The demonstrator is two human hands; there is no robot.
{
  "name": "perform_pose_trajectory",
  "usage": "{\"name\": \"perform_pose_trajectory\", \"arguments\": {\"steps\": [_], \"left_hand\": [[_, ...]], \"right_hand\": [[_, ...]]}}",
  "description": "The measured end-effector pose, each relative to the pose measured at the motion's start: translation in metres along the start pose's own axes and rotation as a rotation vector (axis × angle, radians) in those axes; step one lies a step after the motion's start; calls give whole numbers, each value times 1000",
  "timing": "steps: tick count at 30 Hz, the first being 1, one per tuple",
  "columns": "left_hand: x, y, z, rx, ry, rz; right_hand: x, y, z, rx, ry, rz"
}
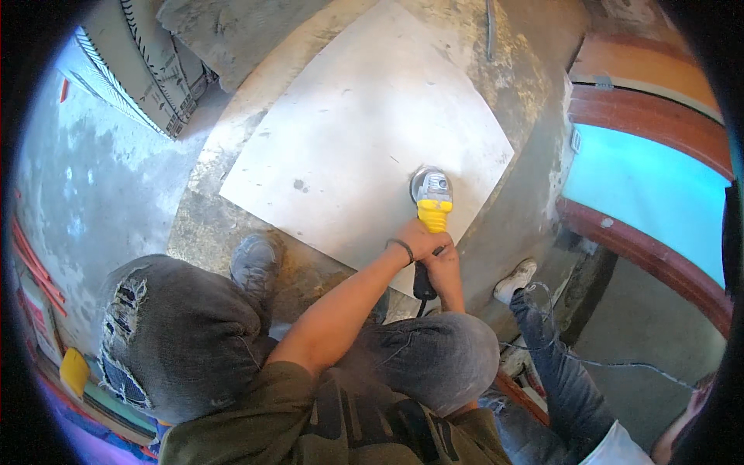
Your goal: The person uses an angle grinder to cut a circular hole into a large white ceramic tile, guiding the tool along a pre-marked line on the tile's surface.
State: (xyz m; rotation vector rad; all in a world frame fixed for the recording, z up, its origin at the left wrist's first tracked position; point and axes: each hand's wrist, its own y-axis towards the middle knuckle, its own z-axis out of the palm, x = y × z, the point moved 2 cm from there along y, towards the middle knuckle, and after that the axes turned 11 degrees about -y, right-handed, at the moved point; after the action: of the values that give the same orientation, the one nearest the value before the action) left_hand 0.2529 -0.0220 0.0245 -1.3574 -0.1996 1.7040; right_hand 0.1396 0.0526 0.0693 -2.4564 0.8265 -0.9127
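Both my hands are closed around a yellow and grey angle grinder [434, 208]. My left hand [419, 237], with a dark band on the wrist, wraps the body just behind the yellow part. My right hand [444, 267] grips lower down, beside the black rear handle. The grinder's round head rests on or just over a large pale slab [333, 139], near its right side; the disc is mostly hidden under the guard. Small dark marks dot the slab's surface. From the handle a black cord runs down behind my knee.
At lower right, another person's leg in jeans [570, 395] ends in a pale shoe [514, 280]; that person's hand [701, 393] is near a thin cable [635, 364]. A red-brown frame with a light-blue panel [643, 194] stands right. Cardboard boxes [143, 70] are upper left.
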Motion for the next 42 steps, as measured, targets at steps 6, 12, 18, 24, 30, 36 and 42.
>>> {"name": "perform_pose_trajectory", "arguments": {"steps": [6, 12, 18, 24, 30, 36, 42], "left_hand": [[11, 8, -13, 8, -27, -38], [17, 21, -9, 47, -21, 7], [12, 16, -14, 48, -38, -68], [-19, -6, 6, 14, 55, 37], [-1, -8, 4, -2, 15, 19], [11, -1, 2, 42, 66, -27], [9, -5, -2, 38, 52, -34]], "right_hand": [[39, -6, 3, 43, -60, 44], [43, -1, -1, 46, -135, 21], [53, 1, -3, 68, -249, 64], [19, -10, -10, -30, -55, 26], [9, -18, 3, -19, 70, 42], [11, -16, 9, -34, -2, 98], [15, -15, 8, -15, -47, 13]]}}
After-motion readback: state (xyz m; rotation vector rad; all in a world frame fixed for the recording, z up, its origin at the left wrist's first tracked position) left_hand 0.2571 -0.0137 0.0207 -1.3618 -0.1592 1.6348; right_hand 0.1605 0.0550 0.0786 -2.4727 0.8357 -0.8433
